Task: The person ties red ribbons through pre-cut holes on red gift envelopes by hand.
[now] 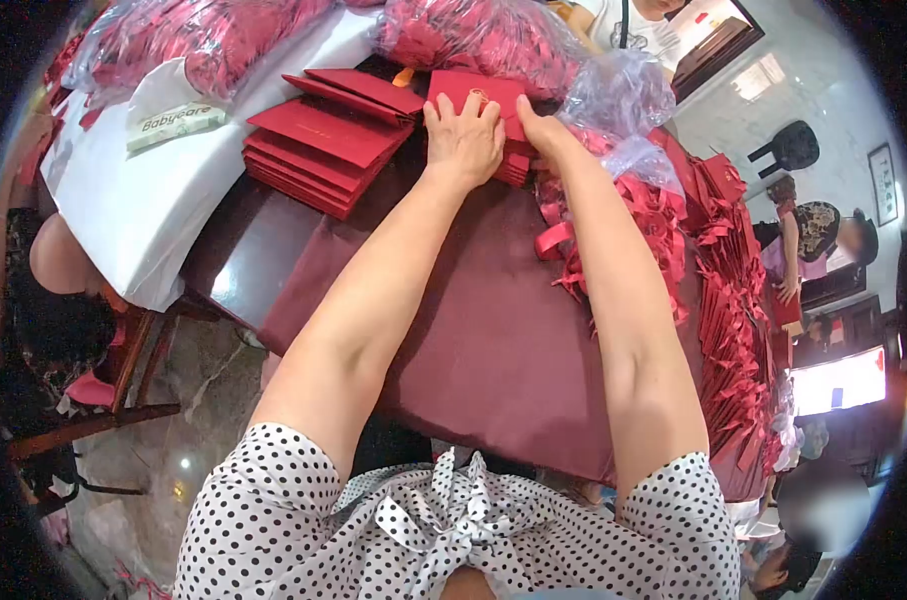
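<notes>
My left hand [463,140] lies on top of a stack of red folded paper packets [451,84] with a gold emblem, fingers spread and pressed flat on the upper one. At the right side of this stack rests my right hand [545,132]; one digit points up along the edge, and the other fingers are hidden. Just left stands a second, taller stack of similar red packets [318,140], its upper pieces partly fanned open. Both stacks are on a table with a dark red cover [493,330].
Clear plastic bags of red items [473,40] lie behind the stacks. Red ribboned pieces [633,230] and a long row of red packets [728,330] line the right. A Babycare pack [176,125] sits on white sheeting [163,210] at left. Other people are around the table.
</notes>
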